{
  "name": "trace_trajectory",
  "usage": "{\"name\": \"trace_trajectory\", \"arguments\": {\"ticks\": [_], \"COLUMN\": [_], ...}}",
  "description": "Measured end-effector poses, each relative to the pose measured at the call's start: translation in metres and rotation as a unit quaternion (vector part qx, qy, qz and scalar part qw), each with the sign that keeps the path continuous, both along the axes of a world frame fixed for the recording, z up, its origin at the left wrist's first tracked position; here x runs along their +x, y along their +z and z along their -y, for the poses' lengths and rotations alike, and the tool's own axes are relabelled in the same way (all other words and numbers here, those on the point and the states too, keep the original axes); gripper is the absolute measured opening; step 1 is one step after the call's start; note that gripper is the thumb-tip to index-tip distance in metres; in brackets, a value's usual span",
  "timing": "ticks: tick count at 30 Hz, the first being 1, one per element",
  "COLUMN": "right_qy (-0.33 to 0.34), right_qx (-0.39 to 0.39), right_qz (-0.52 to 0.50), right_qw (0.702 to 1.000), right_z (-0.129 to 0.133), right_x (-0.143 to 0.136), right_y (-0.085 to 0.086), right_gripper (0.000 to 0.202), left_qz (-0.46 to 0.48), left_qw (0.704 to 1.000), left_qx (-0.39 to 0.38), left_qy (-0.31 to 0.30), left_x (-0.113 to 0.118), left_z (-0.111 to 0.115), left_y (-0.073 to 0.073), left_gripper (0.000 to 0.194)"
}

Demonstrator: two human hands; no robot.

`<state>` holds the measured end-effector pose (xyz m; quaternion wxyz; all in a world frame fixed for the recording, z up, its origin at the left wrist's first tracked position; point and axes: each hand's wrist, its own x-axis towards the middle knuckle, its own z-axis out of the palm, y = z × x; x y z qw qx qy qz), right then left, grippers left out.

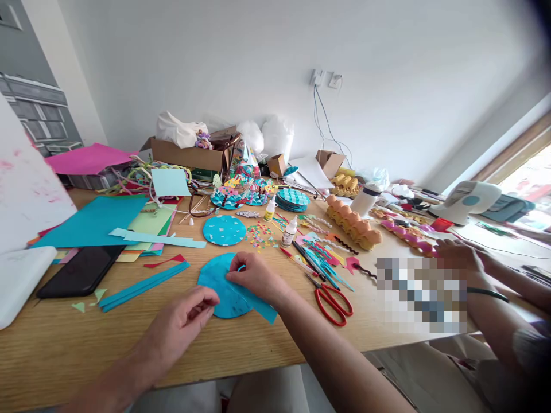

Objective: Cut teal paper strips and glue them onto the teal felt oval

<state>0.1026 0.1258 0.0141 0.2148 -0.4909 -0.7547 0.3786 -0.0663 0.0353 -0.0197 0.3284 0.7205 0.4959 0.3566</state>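
Observation:
A round blue disc [215,305] lies flat on the wooden table in front of me, with darker smudges on its lower part. My right hand [255,276] is over its upper right, thumb and fingers pinched on a blue paper strip [263,308] that slants down past the disc's edge. At the disc's left edge is my left hand [191,312], its fingertips pressed together; whatever they hold, if anything, is hidden. Red-handled scissors [331,301] rest to the right of my right hand. Folded blue strips [144,285] lie beyond my left hand.
Behind the disc are a second blue disc [224,230], colourful confetti [260,235] and a white glue bottle [289,232]. Coloured paper [94,221] and a black phone [81,272] lie left. Egg cartons [353,223] stand right, near another person's hand [458,258].

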Motion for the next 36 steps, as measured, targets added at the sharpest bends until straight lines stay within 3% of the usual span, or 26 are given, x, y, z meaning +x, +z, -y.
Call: {"name": "trace_trajectory", "arguments": {"ticks": [4, 9, 12, 18, 22, 25, 28, 33, 36], "right_qy": [-0.008, 0.003, 0.004, 0.0, -0.008, -0.018, -0.021, -0.022, -0.017], "right_qx": [0.001, -0.013, -0.025, -0.043, -0.039, -0.041, -0.042, -0.047, -0.056], "right_qz": [-0.012, -0.029, -0.048, -0.096, -0.123, -0.134, -0.133, -0.119, -0.114], "right_qw": [1.0, 0.999, 0.999, 0.995, 0.992, 0.99, 0.99, 0.992, 0.992], "right_z": [0.002, 0.006, 0.006, 0.0, -0.002, 0.0, 0.003, 0.007, 0.009], "right_x": [0.003, 0.006, 0.009, 0.011, 0.006, 0.004, 0.005, 0.008, 0.01], "right_y": [0.001, 0.006, 0.006, 0.0, -0.002, -0.005, -0.007, -0.009, -0.009], "right_gripper": [0.003, 0.006, 0.009, 0.01, 0.009, 0.009, 0.009, 0.007, 0.007], "left_qz": [-0.134, -0.191, -0.155, -0.061, 0.078, 0.126, 0.087, -0.043, -0.106], "left_qw": [0.986, 0.973, 0.985, 0.995, 0.997, 0.989, 0.992, 0.999, 0.993], "left_qx": [0.099, 0.127, 0.077, 0.066, -0.027, -0.083, -0.076, -0.001, 0.055], "left_qy": [0.003, -0.005, 0.016, -0.03, 0.011, -0.006, -0.043, 0.019, 0.005], "left_x": [0.004, 0.017, 0.023, 0.024, 0.029, 0.037, 0.041, 0.027, 0.017], "left_z": [0.007, 0.004, 0.004, 0.004, 0.001, -0.001, 0.001, 0.006, 0.008], "left_y": [-0.004, 0.001, 0.004, 0.005, 0.006, 0.005, 0.007, 0.0, -0.011], "left_gripper": [0.009, 0.009, 0.011, 0.015, 0.022, 0.033, 0.022, 0.007, 0.008]}}
